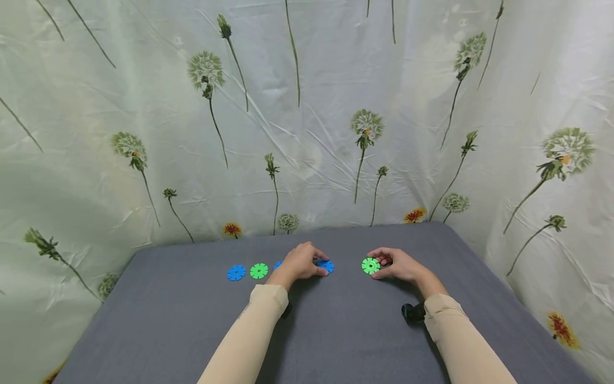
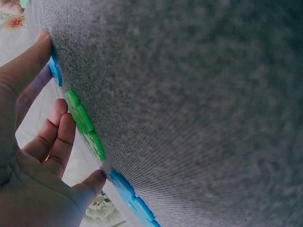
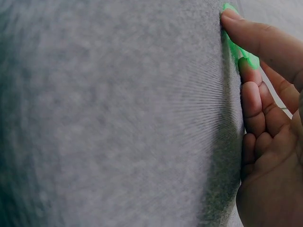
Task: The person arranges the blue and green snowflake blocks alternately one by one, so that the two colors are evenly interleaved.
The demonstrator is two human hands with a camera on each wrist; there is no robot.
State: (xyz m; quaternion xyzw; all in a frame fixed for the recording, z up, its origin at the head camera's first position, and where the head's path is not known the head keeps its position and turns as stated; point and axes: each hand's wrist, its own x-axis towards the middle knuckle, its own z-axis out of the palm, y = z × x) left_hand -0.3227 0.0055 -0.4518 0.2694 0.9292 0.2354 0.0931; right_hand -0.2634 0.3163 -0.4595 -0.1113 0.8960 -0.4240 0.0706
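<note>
Thumb and forefinger of my left hand [image 1: 303, 261] pinch a blue notched disc [image 1: 327, 266] at its edges, close on the grey cloth. Under the same hand, a green disc [image 2: 85, 124] lies beneath the other fingers in the left wrist view; the hand hides it from the head view. Further right, my right hand [image 1: 399, 264] holds another green notched disc [image 1: 371, 265] between thumb and fingers. That disc looks slightly tilted against the cloth in the right wrist view, partly covered by the thumb.
Left of the left hand, a blue disc [image 1: 236, 272] and a green disc [image 1: 259, 271] lie flat in a row. One more blue disc [image 1: 277, 264] is partly hidden behind that hand. A flower-printed curtain [image 1: 316, 133] hangs behind the grey table [image 1: 355, 341].
</note>
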